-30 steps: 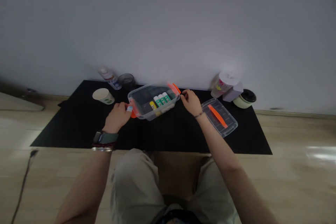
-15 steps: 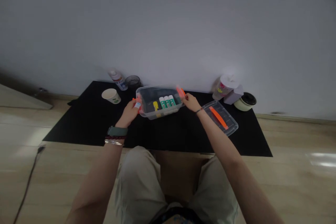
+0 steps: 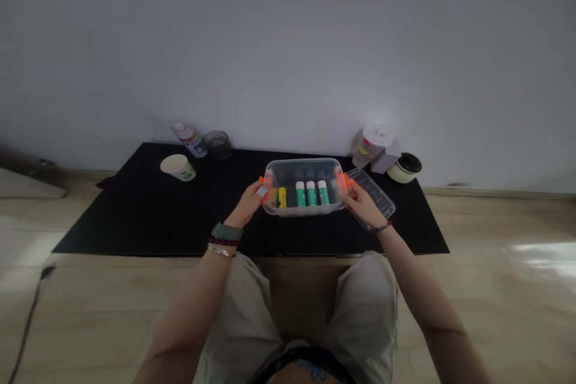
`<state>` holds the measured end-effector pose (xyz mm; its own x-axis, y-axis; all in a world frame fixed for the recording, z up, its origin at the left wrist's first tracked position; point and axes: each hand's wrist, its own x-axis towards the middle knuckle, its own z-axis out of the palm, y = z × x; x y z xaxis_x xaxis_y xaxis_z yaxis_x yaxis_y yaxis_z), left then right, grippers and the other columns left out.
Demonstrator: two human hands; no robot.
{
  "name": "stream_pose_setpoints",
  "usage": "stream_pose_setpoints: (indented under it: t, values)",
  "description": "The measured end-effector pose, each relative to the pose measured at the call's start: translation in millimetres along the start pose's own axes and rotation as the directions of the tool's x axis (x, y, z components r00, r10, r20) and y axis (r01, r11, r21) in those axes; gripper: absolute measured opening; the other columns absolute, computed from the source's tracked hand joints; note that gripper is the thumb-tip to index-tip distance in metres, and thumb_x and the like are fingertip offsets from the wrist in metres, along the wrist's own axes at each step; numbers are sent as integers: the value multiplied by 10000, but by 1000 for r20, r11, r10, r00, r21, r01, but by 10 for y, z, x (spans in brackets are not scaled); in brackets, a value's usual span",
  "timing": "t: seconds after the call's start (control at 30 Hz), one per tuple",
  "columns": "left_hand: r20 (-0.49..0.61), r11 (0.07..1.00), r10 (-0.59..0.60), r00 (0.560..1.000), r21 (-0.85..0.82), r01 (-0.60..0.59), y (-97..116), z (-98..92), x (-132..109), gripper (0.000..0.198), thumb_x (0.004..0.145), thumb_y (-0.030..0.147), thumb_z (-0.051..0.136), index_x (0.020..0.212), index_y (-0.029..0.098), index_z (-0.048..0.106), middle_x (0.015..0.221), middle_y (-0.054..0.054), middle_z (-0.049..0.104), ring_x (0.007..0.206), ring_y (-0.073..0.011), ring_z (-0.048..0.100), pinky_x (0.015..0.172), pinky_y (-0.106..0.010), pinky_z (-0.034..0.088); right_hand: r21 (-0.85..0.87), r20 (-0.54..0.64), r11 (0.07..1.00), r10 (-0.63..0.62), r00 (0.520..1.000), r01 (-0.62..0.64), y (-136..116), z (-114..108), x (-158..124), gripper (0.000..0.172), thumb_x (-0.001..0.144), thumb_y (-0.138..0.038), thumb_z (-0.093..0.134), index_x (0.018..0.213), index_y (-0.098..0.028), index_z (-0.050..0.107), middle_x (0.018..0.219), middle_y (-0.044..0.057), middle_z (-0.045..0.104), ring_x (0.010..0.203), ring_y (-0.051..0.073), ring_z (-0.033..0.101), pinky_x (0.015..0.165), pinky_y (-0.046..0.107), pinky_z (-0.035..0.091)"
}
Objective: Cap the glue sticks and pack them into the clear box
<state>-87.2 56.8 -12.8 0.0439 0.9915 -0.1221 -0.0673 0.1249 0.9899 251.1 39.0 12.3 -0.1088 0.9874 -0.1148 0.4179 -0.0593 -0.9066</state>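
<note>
A clear plastic storage box (image 3: 310,211) with orange end latches is held at both ends above the black table. My left hand (image 3: 247,203) grips its left end by the orange latch. My right hand (image 3: 360,201) is closed on the right end, fingers around the other latch. Inside the box, three green glue sticks with white caps (image 3: 311,194) lie side by side, and a yellow stick-shaped item (image 3: 282,197) rests to their left. Beneath and behind my right hand lies the clear lid (image 3: 380,198), its orange handle mostly hidden.
On the black table (image 3: 180,225) a paper cup (image 3: 179,167) stands at left, with a spray can (image 3: 189,140) and dark glass bowl (image 3: 216,144) behind. At back right are a tissue canister (image 3: 366,147), pale carton (image 3: 386,158) and cream pot (image 3: 404,169). A wall rises behind.
Both hands have carried the box to the right and levelled it. It now overlaps the lid's left side, and my right hand covers the lid's handle. The camera view has shifted slightly.
</note>
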Motion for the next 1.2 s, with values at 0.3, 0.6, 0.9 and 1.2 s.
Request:
stream_pose_setpoints:
  t: [0.3,0.6,0.9,1.2]
  values:
    - [-36,993,51,998,112,-47,-274,155,-49,371,692,501,724,807,149,699,881,-64,690,913,-246,619,896,-387,492,30,-14,995,93,996,-92,306,-44,-407,492,764,-688,645,760,-237,449,527,-48,545,477,132,478,482,255,320]
    - [-69,990,53,996,136,-44,-369,172,-100,407,689,558,712,768,159,679,916,-71,658,909,-234,593,876,-359,480,-3,-9,999,48,999,-48,334,-51,-505,514,800,-744,570,760,-239,483,543,-34,548,499,145,503,513,278,395]
    - [-27,950,139,990,285,-125,-282,155,-147,369,746,555,632,681,193,601,815,-32,580,797,-201,537,808,-335,449,-651,-308,727,13,951,-220,670,-450,-20,318,953,-438,492,1080,-174,615,1031,130,683,975,259,634,805,346,482]
    - [-46,972,93,995,222,-81,-205,195,-203,394,749,580,641,798,189,629,849,-36,601,842,-215,555,851,-351,441,-910,-225,339,77,971,-238,896,-383,110,354,960,-309,500,1233,-115,617,1382,224,528,1361,365,411,1029,458,414]
